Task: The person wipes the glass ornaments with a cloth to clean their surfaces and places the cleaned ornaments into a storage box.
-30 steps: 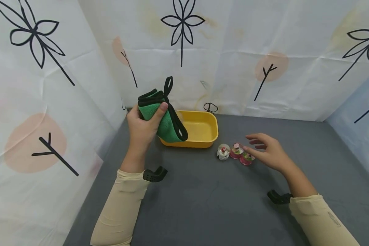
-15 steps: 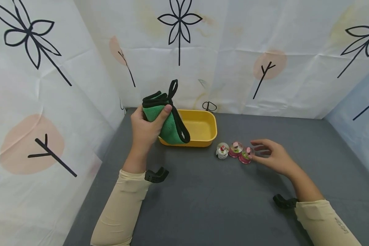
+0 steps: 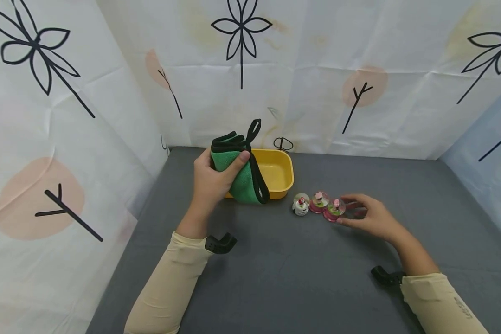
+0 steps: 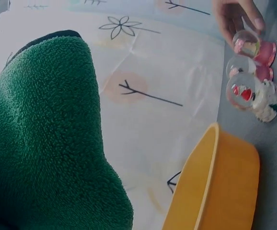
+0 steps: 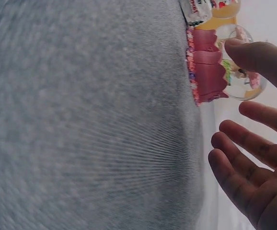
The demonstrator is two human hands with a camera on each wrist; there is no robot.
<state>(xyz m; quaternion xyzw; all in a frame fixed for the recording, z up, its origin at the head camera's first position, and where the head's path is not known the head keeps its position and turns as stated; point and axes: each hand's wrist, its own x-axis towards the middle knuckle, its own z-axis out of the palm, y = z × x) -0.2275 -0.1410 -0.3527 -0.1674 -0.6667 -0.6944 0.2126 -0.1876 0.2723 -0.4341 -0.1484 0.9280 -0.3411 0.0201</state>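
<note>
Held up over the left part of a yellow tub [image 3: 280, 171], a folded green towel [image 3: 240, 185] with black edging and a hanging loop is gripped by my left hand [image 3: 210, 178], thumb across its front. The towel hides part of the tub. Three small snow globes stand close together on the table: one with a white base [image 3: 301, 206], a middle pink one [image 3: 319, 204] and a right pink one [image 3: 333, 212]. My right hand [image 3: 371, 215] is beside the right pink globe, thumb and fingers spread. In the right wrist view its thumb [image 5: 248, 52] overlaps that globe; contact cannot be told.
A grey cloth covers the table [image 3: 300, 278]. Behind it hangs a white printed curtain [image 3: 309, 106], continuing along the left side and bluish at the right. The tub stands near the back edge, left of the globes.
My left hand has carried the towel right and slightly down, covering more of the tub. My right hand has shifted from above the pink globes to the right side of the rightmost one.
</note>
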